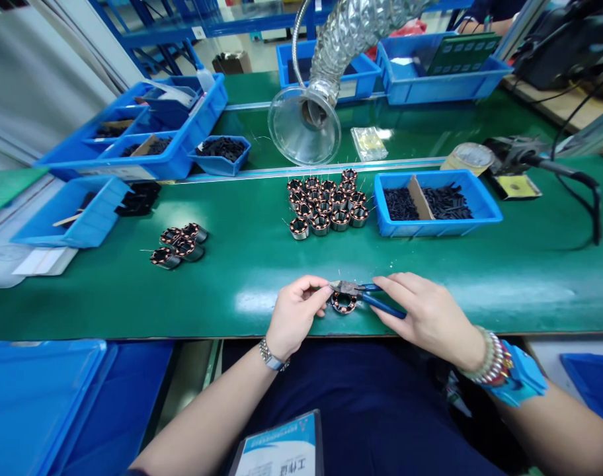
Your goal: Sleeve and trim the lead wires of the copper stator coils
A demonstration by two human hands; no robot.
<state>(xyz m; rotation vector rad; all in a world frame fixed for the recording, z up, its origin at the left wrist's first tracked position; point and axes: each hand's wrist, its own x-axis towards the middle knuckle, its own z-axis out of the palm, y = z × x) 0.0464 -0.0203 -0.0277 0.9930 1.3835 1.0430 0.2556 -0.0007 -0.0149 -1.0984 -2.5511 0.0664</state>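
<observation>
My right hand (420, 314) grips the blue handles of a pair of cutting pliers (350, 287), which point left. Their jaws lie over the far rim of a small motor stator (344, 305), a ring with copper windings that sits on the green bench. At the jaw tips my left hand (299, 307) is closed in a pinch just left of that stator. Whatever is between its thumb and forefinger is too small to make out. Beyond my hands stands a cluster of stators (322, 206) with thin wires sticking up. A smaller group of stators (177, 246) is off to the left.
A divided blue bin (438, 228) of black sleeves stands right of the cluster. At the back left are more blue bins (177, 155) with black parts. A clear extraction hood (304, 129) hangs over the bench. A soldering iron (554, 164) and its cable lie at right.
</observation>
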